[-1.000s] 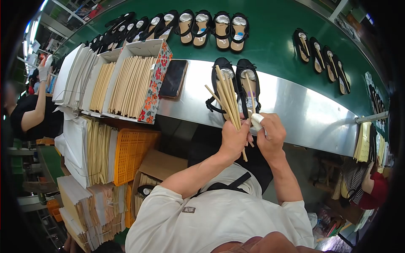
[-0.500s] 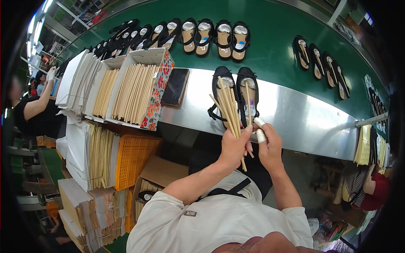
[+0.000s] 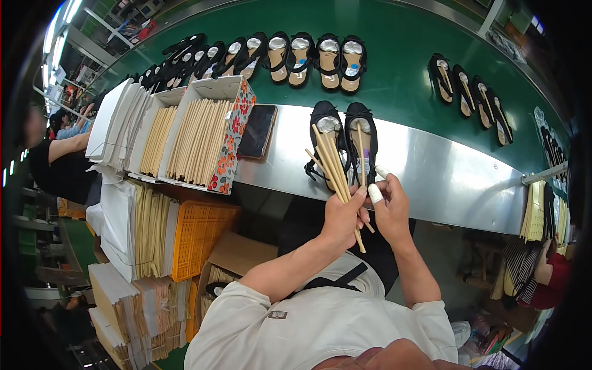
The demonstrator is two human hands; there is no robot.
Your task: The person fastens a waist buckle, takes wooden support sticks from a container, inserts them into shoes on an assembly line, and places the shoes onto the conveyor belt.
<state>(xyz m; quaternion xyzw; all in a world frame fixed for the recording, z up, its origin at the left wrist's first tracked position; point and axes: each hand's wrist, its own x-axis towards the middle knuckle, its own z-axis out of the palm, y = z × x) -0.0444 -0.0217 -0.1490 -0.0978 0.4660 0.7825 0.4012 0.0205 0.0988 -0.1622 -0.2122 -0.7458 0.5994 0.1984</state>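
My left hand (image 3: pixel 344 217) is closed round several thin wooden sticks (image 3: pixel 333 161), which fan out over the heel end of a pair of black sandals. One separate stick (image 3: pixel 361 151) slants up over the right sandal (image 3: pixel 370 145), its lower end passing by my left fingers. Beside it is my right hand (image 3: pixel 393 206), with white covers on the thumb and a finger. These two digits are apart, close to the right sandal's heel; the other fingers are partly hidden. The left sandal (image 3: pixel 324 114) lies alongside, silver-white stuffing in its toe.
Boxes of wooden sticks (image 3: pixel 197 139) and a phone (image 3: pixel 258 132) sit left on the metal ledge (image 3: pixel 444 166). Black sandals (image 3: pixel 300 58) line the green surface (image 3: pixel 394 37); more with sticks (image 3: pixel 464 89) lie right. An orange crate (image 3: pixel 200 237) and paper stacks stand lower left. Another person (image 3: pixel 61 154) is at far left.
My right hand has shifted slightly, its white-covered finger and thumb moving a little left and down. The sticks stay in my left hand. At far left the other person's raised arm has lowered.
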